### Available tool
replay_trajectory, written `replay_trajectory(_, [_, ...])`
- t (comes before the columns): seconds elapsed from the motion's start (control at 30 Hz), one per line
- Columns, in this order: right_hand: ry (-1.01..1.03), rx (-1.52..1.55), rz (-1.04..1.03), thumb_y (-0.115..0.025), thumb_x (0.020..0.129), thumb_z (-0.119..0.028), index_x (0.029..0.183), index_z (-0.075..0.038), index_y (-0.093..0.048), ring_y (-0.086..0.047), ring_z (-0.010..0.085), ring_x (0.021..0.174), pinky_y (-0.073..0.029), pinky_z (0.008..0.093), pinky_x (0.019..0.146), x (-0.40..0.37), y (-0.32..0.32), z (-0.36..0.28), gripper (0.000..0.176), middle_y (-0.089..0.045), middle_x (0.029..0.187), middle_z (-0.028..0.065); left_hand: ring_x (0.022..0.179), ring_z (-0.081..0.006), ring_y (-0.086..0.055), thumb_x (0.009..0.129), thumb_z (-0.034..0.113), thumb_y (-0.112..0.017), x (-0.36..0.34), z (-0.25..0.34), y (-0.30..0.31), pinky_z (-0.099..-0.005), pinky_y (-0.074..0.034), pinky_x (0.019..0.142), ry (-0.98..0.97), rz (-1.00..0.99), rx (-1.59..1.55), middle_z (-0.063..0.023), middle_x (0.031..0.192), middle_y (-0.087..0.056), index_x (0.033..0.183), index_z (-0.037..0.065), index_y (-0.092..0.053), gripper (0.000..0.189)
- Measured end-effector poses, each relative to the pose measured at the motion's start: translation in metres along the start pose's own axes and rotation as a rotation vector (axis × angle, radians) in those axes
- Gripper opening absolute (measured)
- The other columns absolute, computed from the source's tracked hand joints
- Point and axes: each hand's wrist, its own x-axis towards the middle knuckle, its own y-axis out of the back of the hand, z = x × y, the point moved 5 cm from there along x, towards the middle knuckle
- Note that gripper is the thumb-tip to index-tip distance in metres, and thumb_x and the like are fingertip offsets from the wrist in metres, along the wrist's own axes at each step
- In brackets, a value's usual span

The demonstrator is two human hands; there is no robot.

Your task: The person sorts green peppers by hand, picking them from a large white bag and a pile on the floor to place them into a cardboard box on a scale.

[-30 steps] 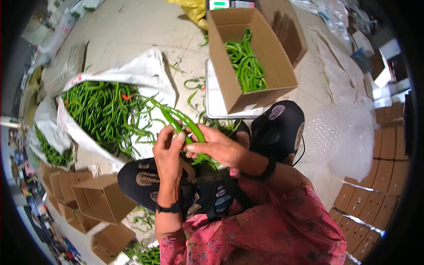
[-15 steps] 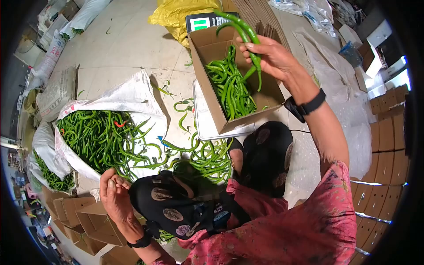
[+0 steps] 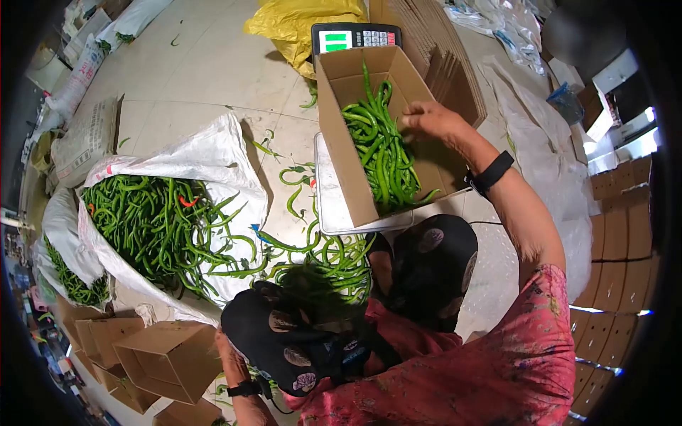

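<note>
My right hand [image 3: 435, 122] is over the right side of an open cardboard box [image 3: 339, 135], fingers slightly curled and apart, holding nothing I can see. Long green peppers [image 3: 383, 149] lie in a pile inside this box. The box rests on a scale platform [image 3: 332, 188], and the scale's display [image 3: 355, 37] is lit green behind it. Beside my left knee, only the wrist and the back part of my left hand [image 3: 229, 348] show; its fingers are hidden. An open white sack [image 3: 220, 153] at the left spills green peppers [image 3: 149, 227], with a few red ones among them.
Loose peppers [image 3: 327, 266] lie on the floor before my knees. A yellow bag [image 3: 291, 28] is beside the display. Flattened cardboard [image 3: 419, 28] stands behind the box. Small boxes [image 3: 167, 358] sit at lower left, stacked cartons [image 3: 618, 234] at right.
My right hand has let go of the long peppers it held above the box, and has come lower. My left hand has moved down beside my knee, and its fingers no longer show.
</note>
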Motion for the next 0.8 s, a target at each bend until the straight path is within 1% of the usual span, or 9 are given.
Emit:
replay_trajectory(0.03, [0.177, -0.206, 0.006, -0.064, 0.089, -0.02, 0.107, 0.0, -0.063, -0.064, 0.0228, 0.081, -0.054, 0.0353, 0.073, 0.004, -0.005, 0.0, 0.027, -0.067, 0.092, 0.0113, 0.094, -0.0235, -0.065, 0.095, 0.026, -0.057, 0.003, -0.017, 0.008, -0.037, -0.055, 0.083, 0.061, 0.002, -0.029, -0.0086, 0.102, -0.069, 0.116, 0.002, -0.062, 0.032])
replay_trajectory(0.13, [0.206, -0.625, -0.008, -0.064, 0.085, -0.02, 0.109, 0.0, -0.065, -0.064, 0.0278, 0.083, -0.051, 0.0398, 0.078, 0.04, -0.015, 0.009, 0.032, -0.068, 0.094, 0.0138, 0.093, -0.0233, -0.065, 0.095, 0.026, -0.057, -0.001, -0.058, 0.022, -0.0367, -0.054, 0.082, 0.168, 0.031, -0.004, -0.0085, 0.102, -0.069, 0.115, 0.002, -0.062, 0.031])
replay_trajectory(0.2, [0.118, -0.514, 0.022, -0.063, 0.084, -0.022, 0.108, -0.002, -0.066, -0.063, 0.0282, 0.082, -0.05, 0.0409, 0.077, 0.066, -0.016, 0.007, 0.031, -0.069, 0.096, 0.0142, 0.092, -0.0231, -0.065, 0.095, 0.026, -0.057, -0.003, -0.079, 0.023, -0.0366, -0.054, 0.082, 0.221, 0.055, 0.038, -0.0085, 0.101, -0.069, 0.115, 0.002, -0.062, 0.031])
replay_trajectory(0.3, [-0.096, -0.003, 0.1, -0.064, 0.085, -0.016, 0.114, 0.0, -0.064, -0.061, 0.024, 0.079, -0.05, 0.0384, 0.07, 0.098, -0.023, 0.002, 0.033, -0.068, 0.093, 0.0133, 0.092, -0.0228, -0.065, 0.095, 0.025, -0.057, -0.003, -0.099, 0.019, -0.0363, -0.054, 0.082, 0.278, 0.085, 0.098, -0.0084, 0.101, -0.069, 0.115, 0.002, -0.062, 0.031])
replay_trajectory(0.53, [-0.096, 0.367, 0.186, -0.068, 0.089, -0.015, 0.127, -0.004, -0.056, -0.057, 0.0118, 0.07, -0.048, 0.0246, 0.059, 0.141, -0.05, 0.004, 0.042, -0.064, 0.087, 0.0082, 0.09, -0.0222, -0.065, 0.095, 0.024, -0.058, 0.011, -0.114, -0.003, -0.0356, -0.054, 0.081, 0.367, 0.129, 0.185, -0.0083, 0.1, -0.069, 0.114, 0.002, -0.062, 0.03])
replay_trajectory(0.67, [0.027, 0.26, -0.099, -0.066, 0.09, -0.015, 0.115, -0.004, -0.06, -0.058, 0.0099, 0.064, -0.049, 0.0258, 0.057, 0.158, -0.062, 0.009, 0.028, -0.064, 0.079, 0.0011, 0.089, -0.0219, -0.065, 0.095, 0.024, -0.058, 0.021, -0.115, -0.012, -0.0353, -0.054, 0.08, 0.383, 0.128, 0.215, -0.0082, 0.1, -0.069, 0.114, 0.002, -0.062, 0.029])
replay_trajectory(0.73, [0.465, -0.093, 0.126, -0.066, 0.088, -0.014, 0.108, -0.005, -0.062, -0.062, 0.014, 0.062, -0.049, 0.0297, 0.057, 0.142, -0.047, -0.026, 0.022, -0.064, 0.072, 0.0083, 0.089, -0.0217, -0.065, 0.095, 0.023, -0.058, 0.025, -0.115, -0.015, -0.0351, -0.054, 0.08, 0.386, 0.119, 0.227, -0.0082, 0.1, -0.069, 0.114, 0.002, -0.062, 0.029])
replay_trajectory(0.77, [0.634, -0.349, 0.337, -0.066, 0.086, -0.013, 0.105, -0.005, -0.061, -0.065, 0.0234, 0.065, -0.048, 0.0336, 0.059, 0.122, -0.032, -0.046, 0.021, -0.062, 0.074, 0.018, 0.089, -0.0217, -0.065, 0.095, 0.023, -0.058, 0.025, -0.117, -0.016, -0.035, -0.054, 0.08, 0.384, 0.115, 0.229, -0.0082, 0.1, -0.069, 0.114, 0.002, -0.062, 0.029])
replay_trajectory(0.8, [0.674, -0.416, 0.391, -0.065, 0.087, -0.012, 0.105, -0.007, -0.062, -0.065, 0.0283, 0.067, -0.048, 0.035, 0.06, 0.1, -0.023, -0.066, 0.02, -0.062, 0.077, 0.0199, 0.088, -0.0216, -0.065, 0.095, 0.023, -0.058, 0.025, -0.117, -0.016, -0.0349, -0.054, 0.08, 0.384, 0.109, 0.233, -0.0082, 0.099, -0.069, 0.114, 0.002, -0.062, 0.028])
